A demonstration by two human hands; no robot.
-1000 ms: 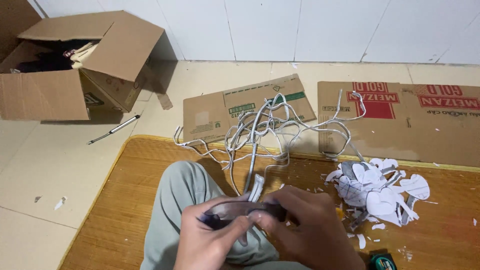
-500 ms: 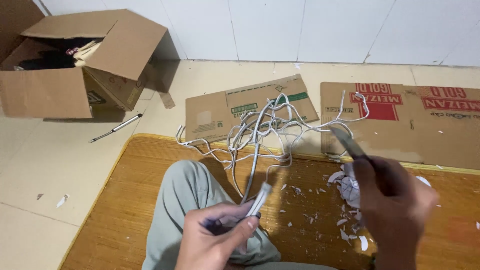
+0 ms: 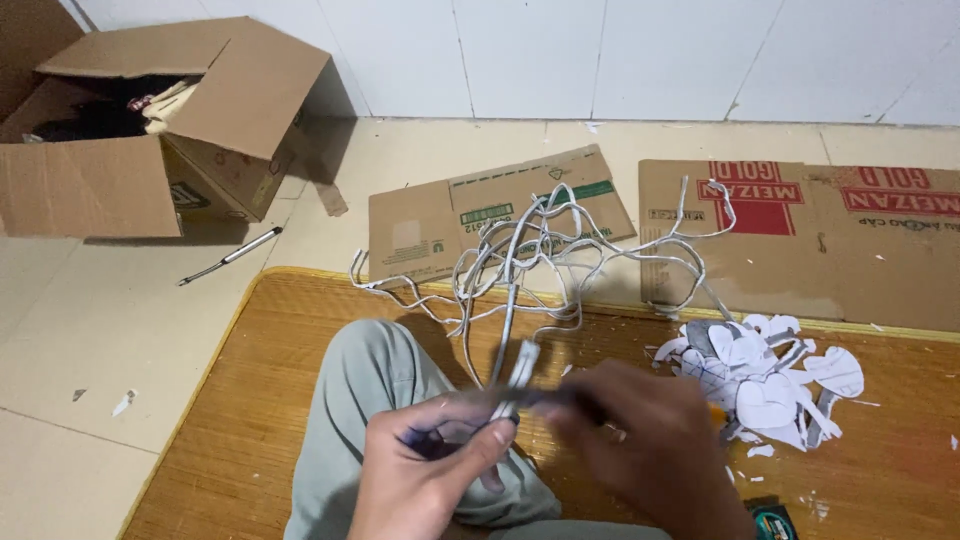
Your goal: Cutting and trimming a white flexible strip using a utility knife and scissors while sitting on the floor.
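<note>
Grey wire ran up from the left hand, pinched between thumb and fingers over the knee, its far end tangled in loops on the mat. Just beside it, the right hand was blurred, closed around a dark tool touching the wire. White paper scraps lay near the right hand.
</note>
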